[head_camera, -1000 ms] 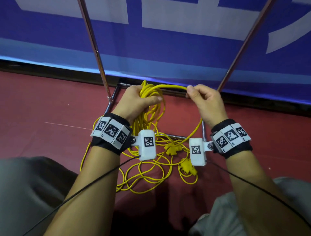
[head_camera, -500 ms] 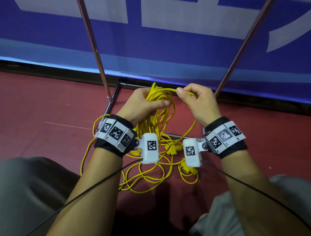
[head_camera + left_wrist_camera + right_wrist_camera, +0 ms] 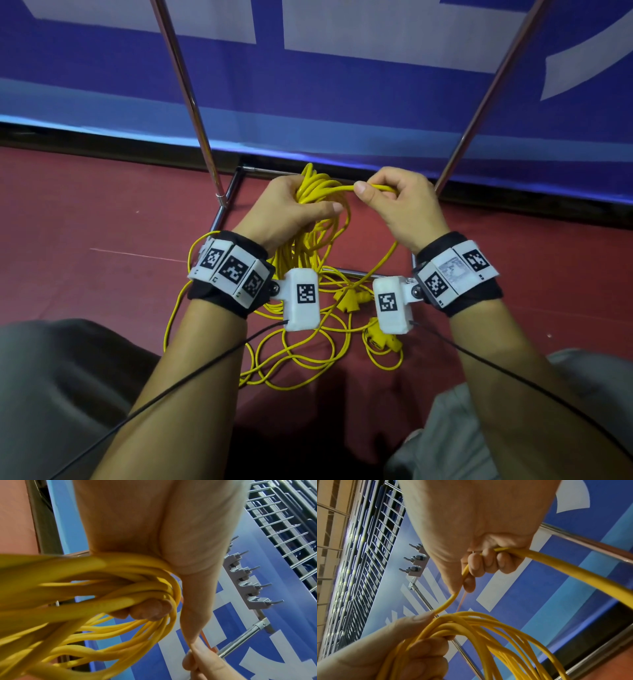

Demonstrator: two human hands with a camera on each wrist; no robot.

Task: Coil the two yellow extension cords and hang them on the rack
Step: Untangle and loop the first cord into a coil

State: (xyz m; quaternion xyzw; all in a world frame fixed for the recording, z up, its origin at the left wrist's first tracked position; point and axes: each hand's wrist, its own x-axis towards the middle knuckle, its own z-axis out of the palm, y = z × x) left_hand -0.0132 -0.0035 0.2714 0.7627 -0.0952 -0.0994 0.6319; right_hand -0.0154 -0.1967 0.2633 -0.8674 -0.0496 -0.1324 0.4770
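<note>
The left hand (image 3: 291, 209) holds a bunch of loops of the yellow cord (image 3: 320, 192) — its fingers and thumb are curled tight round the bunch, and the loops hang down from the fist. The right hand (image 3: 400, 205) is just beside it, with its fingers curled round one strand of the same cord, pinching it between thumb and finger. That strand runs across to the top of the bunch in the left hand and also drops down from the right hand toward the red floor (image 3: 102, 212). More yellow cord lies loose and tangled on the floor (image 3: 301, 363) below the wrists, with yellow plugs (image 3: 352, 298) in the middle of it. The metal poles of the rack (image 3: 191, 102) rise just behind the hands, in front of a blue and white banner (image 3: 342, 85). In the left wrist view, a row of grey hooks (image 3: 248, 585) sits high up on the rack — well above the hands.
</note>
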